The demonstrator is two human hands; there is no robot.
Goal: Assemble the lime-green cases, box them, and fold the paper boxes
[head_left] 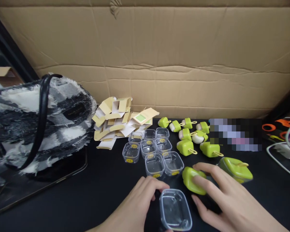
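Fingers of my left hand [146, 195] curl around the near clear plastic cup [175, 209], which is small and rounded-square with its top uncovered. My right hand [226, 196] has its fingertips closed on a green lid [193, 180], just right of that cup and apart from it. Beyond the hands, several more clear cups [154, 163] with yellow stickers stand grouped together. Several green lids with loops [186, 147] lie to their right, some showing white parts. A clear container with a green lid on [235, 169] sits beside my right hand.
Opened small cardboard boxes [113, 120] are heaped at the back. A shaggy black-and-white bag [70, 106] with a black handle fills the left. Orange-handled tools [268, 128] and a white cable [280, 145] lie at the right. A cardboard wall [159, 48] closes off the back.
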